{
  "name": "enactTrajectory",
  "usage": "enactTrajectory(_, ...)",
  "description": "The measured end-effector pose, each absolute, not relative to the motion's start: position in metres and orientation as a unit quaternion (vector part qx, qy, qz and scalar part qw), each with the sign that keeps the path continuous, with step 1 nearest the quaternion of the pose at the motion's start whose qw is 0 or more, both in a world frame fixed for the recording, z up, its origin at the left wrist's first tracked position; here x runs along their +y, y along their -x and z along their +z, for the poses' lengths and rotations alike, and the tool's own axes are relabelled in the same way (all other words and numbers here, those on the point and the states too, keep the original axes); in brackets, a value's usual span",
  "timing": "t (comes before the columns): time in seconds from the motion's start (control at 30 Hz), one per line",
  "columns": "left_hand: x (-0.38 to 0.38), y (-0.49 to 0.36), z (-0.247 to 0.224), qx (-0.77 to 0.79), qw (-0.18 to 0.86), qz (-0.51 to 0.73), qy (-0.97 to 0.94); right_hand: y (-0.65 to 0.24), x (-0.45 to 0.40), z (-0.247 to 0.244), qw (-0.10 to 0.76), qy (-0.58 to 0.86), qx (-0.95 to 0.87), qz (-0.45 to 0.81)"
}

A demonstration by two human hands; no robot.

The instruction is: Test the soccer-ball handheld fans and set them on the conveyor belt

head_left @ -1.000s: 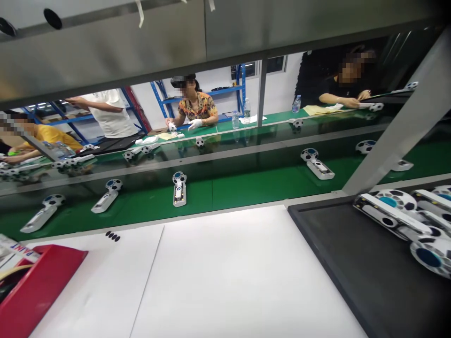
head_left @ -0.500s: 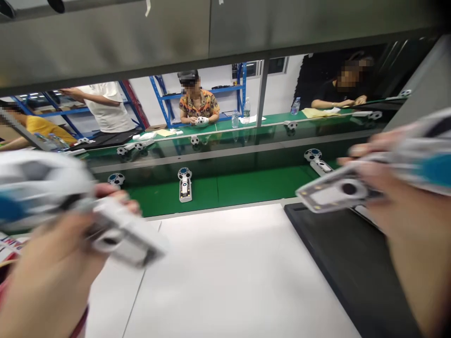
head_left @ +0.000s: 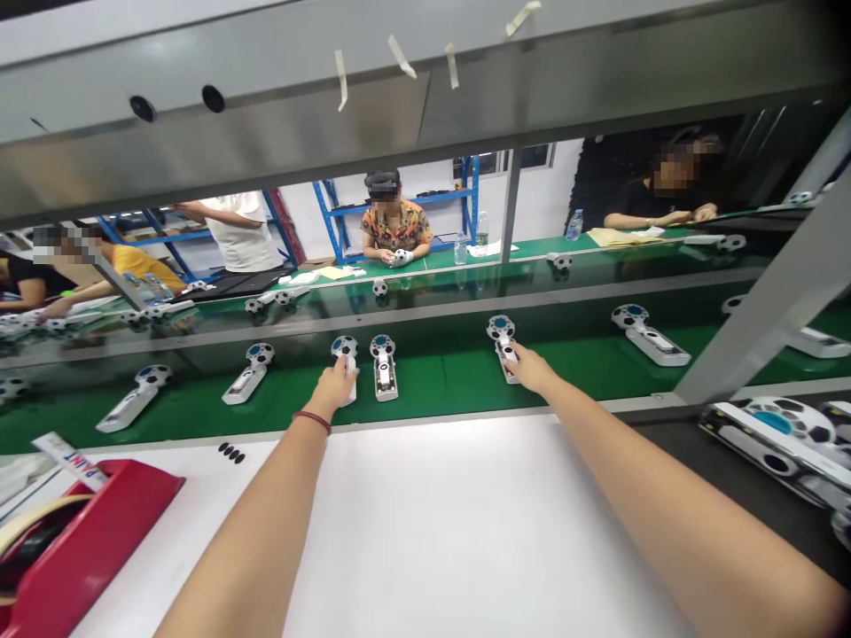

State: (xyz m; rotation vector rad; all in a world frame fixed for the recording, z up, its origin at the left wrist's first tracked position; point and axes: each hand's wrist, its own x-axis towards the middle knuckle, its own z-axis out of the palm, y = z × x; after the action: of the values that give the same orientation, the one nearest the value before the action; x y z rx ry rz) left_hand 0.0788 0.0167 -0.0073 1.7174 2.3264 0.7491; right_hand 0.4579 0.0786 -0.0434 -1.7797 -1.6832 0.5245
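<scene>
My left hand [head_left: 334, 385] reaches out over the green conveyor belt [head_left: 425, 390] and grips a white handheld device [head_left: 344, 347] with a soccer-ball-patterned head, which lies on the belt. My right hand [head_left: 528, 368] rests on a matching device [head_left: 502, 330] further along, its fingers over the white body. Close to my left hand lies a third device [head_left: 384, 368], untouched. Several more lie in a row along the belt. A red band circles my left wrist.
A white work surface [head_left: 425, 532] lies before the belt, with a red box [head_left: 86, 549] at front left and several small black pads [head_left: 231, 453]. A dark mat [head_left: 745, 434] holds more devices at right. Co-workers sit beyond a glass panel and overhead metal shelf [head_left: 266, 124].
My hands, which held devices close to the camera, have stretched forward and set them on the belt. The view has tilted up and shifted, and the belt now shows more devices.
</scene>
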Motion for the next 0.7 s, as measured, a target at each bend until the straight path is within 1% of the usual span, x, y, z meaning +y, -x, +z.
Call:
enactTrajectory(0.07,0.015,-0.094,-0.016,0.771,0.045,0.247,-0.586,-0.452,0.071,-0.047,0.313,0.681,-0.638,0.175)
enactTrajectory(0.13,0.014,-0.115,-0.023,0.750,0.029,0.243,-0.614,-0.442,0.062,-0.045,0.332,0.678,-0.638,0.151)
enactTrajectory(0.23,0.020,-0.150,-0.033,0.722,0.057,0.230,-0.650,-0.420,0.049,-0.036,0.366,0.642,-0.659,0.136)
enactTrajectory(0.37,0.030,-0.182,-0.038,0.732,0.102,0.239,-0.630,-0.390,0.030,-0.027,0.390,0.582,-0.689,0.188)
enactTrajectory(0.5,0.013,-0.202,-0.027,0.692,0.125,0.283,-0.652,-0.377,0.005,-0.013,0.374,0.539,-0.692,0.301)
enactTrajectory(0.57,-0.013,-0.215,-0.020,0.644,0.125,0.303,-0.691,-0.379,-0.010,-0.003,0.360,0.488,-0.668,0.432)
enactTrajectory(0.63,-0.048,-0.231,-0.017,0.594,0.113,0.316,-0.731,-0.382,-0.026,0.008,0.359,0.399,-0.603,0.590)
enactTrajectory(0.7,-0.084,-0.245,-0.019,0.545,0.075,0.321,-0.771,-0.385,-0.042,0.016,0.366,0.331,-0.538,0.683)
